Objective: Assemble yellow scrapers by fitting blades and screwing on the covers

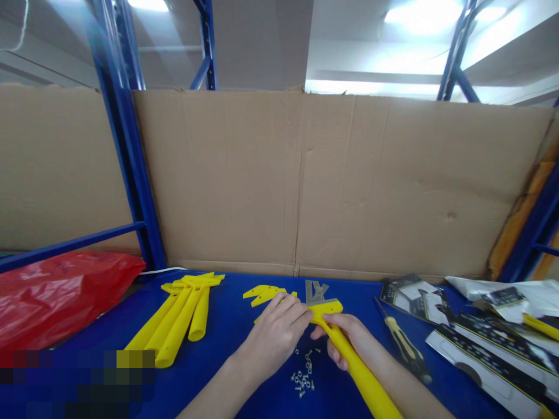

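A yellow scraper (358, 372) with a long round handle slants across the front, a metal blade along its wide head. My right hand (345, 337) is closed around its neck, just below the head. The bent fingers of my left hand (279, 326) close on the left end of the head; what lies under the fingertips is hidden. Behind the head lie several loose metal blades (315, 290). Flat yellow plates (262, 293) with holes lie beyond my left hand. Small screws and nuts (303, 378) are scattered between my forearms.
Several yellow scraper handles (179, 326) are heaped at the left, near a red plastic bag (65, 291). To the right lie a screwdriver (402, 343) and black-and-white packaging cards (489, 366). A cardboard wall (227, 186) and blue rack posts (131, 151) bound the blue tabletop (227, 349).
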`<state>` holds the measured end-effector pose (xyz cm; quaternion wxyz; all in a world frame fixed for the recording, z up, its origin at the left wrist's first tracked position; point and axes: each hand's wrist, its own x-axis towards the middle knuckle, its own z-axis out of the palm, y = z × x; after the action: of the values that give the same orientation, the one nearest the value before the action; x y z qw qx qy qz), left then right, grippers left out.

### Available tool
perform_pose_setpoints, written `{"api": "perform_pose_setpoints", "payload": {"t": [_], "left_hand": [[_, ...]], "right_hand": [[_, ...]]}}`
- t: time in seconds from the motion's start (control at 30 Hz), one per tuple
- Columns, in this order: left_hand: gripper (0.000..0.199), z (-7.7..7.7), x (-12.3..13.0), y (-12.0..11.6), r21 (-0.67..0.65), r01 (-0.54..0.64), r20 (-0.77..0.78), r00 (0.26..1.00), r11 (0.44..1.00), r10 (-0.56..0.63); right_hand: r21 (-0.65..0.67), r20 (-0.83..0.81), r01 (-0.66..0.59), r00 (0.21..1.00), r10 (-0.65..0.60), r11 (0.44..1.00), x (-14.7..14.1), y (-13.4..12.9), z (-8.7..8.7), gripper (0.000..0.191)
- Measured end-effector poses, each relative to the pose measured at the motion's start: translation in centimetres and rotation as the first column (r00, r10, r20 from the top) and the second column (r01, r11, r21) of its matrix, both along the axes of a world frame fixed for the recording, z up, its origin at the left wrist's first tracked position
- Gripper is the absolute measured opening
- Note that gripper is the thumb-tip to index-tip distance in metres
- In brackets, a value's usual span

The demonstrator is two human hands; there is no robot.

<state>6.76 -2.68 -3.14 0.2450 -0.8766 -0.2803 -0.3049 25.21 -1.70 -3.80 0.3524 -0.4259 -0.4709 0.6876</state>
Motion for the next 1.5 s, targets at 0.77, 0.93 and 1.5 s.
{"api": "perform_pose_setpoints", "payload": {"t": [0.77, 0.93, 1.5], "left_hand": [[0.006, 1.5, 0.9, 0.9, -0.785, 0.51, 0.597, 0.472, 0.352, 0.648], [0.015, 1.3, 0.9, 0.6, -0.734, 0.633, 0.58, 0.394, 0.247, 0.713], [0.027, 0.9, 1.3, 0.0, -0.73, 0.669, 0.548, 0.454, 0.137, 0.703]], "right_hand": [[0.603, 0.686, -0.314, 0.673, -0.276, 0.733, 0.6, -1.1, -0.3, 0.015], [0.542, 0.768, -0.425, 0.601, -0.222, 0.725, 0.6, -1.4, -0.1, 0.014], [0.629, 0.143, 0.163, 0.937, -0.32, 0.76, -1.0, -0.7, -0.9, 0.019]]}}
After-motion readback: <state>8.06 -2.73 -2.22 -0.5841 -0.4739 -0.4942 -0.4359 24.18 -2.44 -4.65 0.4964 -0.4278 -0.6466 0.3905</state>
